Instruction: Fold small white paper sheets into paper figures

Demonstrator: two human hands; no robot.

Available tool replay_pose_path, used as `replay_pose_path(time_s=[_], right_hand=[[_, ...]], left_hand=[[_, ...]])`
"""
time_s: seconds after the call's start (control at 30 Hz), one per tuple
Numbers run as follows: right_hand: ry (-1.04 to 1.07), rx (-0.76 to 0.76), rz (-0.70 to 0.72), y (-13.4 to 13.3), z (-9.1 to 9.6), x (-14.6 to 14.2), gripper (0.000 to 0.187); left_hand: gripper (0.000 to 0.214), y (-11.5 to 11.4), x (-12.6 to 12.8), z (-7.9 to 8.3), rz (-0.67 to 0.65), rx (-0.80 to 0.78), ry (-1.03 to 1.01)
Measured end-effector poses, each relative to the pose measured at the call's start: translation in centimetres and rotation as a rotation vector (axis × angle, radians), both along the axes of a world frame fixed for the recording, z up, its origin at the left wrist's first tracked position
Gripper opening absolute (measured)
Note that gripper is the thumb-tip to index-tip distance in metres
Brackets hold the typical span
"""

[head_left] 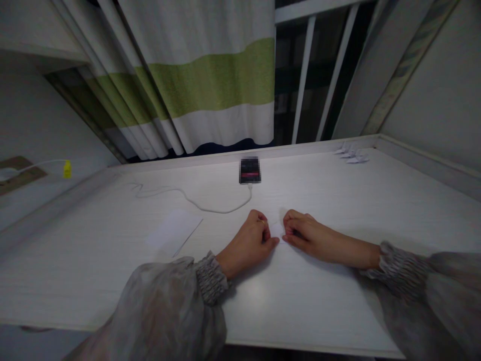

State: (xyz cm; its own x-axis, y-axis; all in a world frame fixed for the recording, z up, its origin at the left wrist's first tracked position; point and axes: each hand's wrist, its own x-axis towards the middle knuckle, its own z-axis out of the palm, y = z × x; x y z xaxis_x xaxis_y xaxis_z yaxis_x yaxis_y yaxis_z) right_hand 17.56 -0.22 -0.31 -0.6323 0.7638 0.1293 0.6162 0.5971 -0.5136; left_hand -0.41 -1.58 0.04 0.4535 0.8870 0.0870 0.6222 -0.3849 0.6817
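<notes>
Between my two hands, just above or on the white table [259,306], is a small piece of white paper [277,230]. My left hand [252,240] pinches its left side with thumb and curled fingers. On the opposite side, my right hand [310,233] holds the paper in a similar pinch. The thumbs nearly meet at the paper's near edge. Fingers cover much of the paper, so its folds cannot be made out.
A stack of white paper sheets [169,231] lies left of my hands. Behind them, a blurred dark device [250,170] is plugged into a white cable [210,210]. Several small folded white papers [353,153] sit in the far right corner. A curtain [214,80] hangs behind the table.
</notes>
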Motion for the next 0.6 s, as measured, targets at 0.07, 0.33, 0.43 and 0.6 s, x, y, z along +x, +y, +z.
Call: replay_pose_path(time_s=[0.07, 0.33, 0.43, 0.6], right_hand=[[-0.014, 0.006, 0.005, -0.12, 0.13, -0.01, 0.015], [-0.058, 0.032, 0.010, -0.32, 0.30, -0.06, 0.014], [-0.064, 0.030, -0.017, -0.20, 0.07, -0.16, 0.015], [-0.057, 0.039, -0.046, 0.04, -0.51, -0.13, 0.015]], left_hand=[[0.015, -0.01, 0.04, 0.02, 0.001, -0.003, 0.002], [0.018, 0.18, 0.14, -0.14, 0.006, -0.020, -0.007], [0.018, 0.23, 0.17, -0.15, 0.001, -0.029, -0.013], [0.016, 0.27, 0.24, -0.22, -0.009, -0.027, -0.029]])
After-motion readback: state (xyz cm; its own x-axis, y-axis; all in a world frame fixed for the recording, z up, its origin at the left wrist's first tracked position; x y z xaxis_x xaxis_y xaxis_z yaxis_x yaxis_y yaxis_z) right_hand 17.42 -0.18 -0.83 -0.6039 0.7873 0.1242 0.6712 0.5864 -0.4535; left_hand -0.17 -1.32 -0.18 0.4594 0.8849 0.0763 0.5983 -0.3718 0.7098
